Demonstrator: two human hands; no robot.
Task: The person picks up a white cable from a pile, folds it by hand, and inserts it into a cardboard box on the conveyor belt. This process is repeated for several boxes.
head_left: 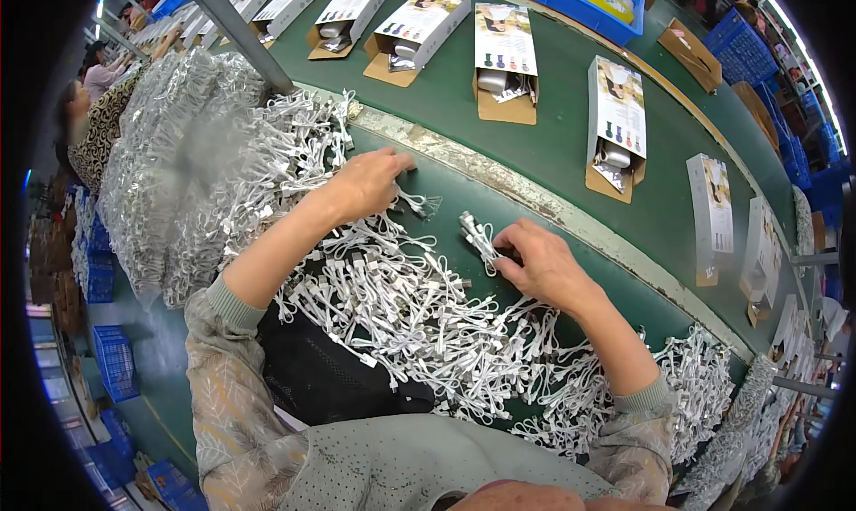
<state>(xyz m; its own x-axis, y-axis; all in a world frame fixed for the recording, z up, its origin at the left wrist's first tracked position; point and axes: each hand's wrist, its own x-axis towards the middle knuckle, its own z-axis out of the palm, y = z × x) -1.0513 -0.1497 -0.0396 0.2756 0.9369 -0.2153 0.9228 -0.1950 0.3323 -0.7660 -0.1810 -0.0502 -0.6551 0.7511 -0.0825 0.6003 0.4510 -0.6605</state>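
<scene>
My right hand (pixel 540 261) is closed, with thumb and fingers pinching one side of a small bunch of white USB cables (pixel 478 240). The bunch is just above the green table, its metal plugs pointing away from me. To the left, my left hand (pixel 367 185) reaches over the far side of the cable pile, its fingers bent and close together. What those fingers hold, if anything, is hidden. Just below them lies a white cable end with clear plastic (pixel 421 204). A large loose heap of short white cables (pixel 428 319) spreads between my forearms and my body.
A pile of cables in clear bags (pixel 178 163) rises on the left beside a metal post (pixel 236 34). Beyond a worn metal rail (pixel 499 174), opened printed boxes (pixel 617 110) stand in a row on a green belt (pixel 562 92). A blue bin (pixel 588 10) sits farther back.
</scene>
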